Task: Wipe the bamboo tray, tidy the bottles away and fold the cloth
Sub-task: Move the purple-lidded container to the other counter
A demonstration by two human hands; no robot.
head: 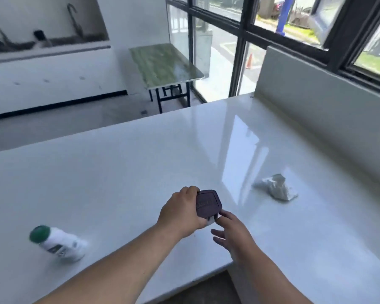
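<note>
My left hand (181,210) is wrapped around a bottle with a dark purple square cap (208,203), held just above the white counter (140,163); its white body is mostly hidden by my fingers. My right hand (232,234) is beside it with fingers spread, the fingertips touching the bottle under the cap. A white bottle with a green cap (58,242) stands tilted and blurred at the near left of the counter. A crumpled white cloth (276,189) lies to the right. No bamboo tray is in view.
The counter's raised back wall (316,102) runs along the right under a black-framed window. A green-topped folding table (162,64) stands on the floor beyond the counter's far edge. The counter's near edge has a step-shaped notch (226,268) by my right forearm.
</note>
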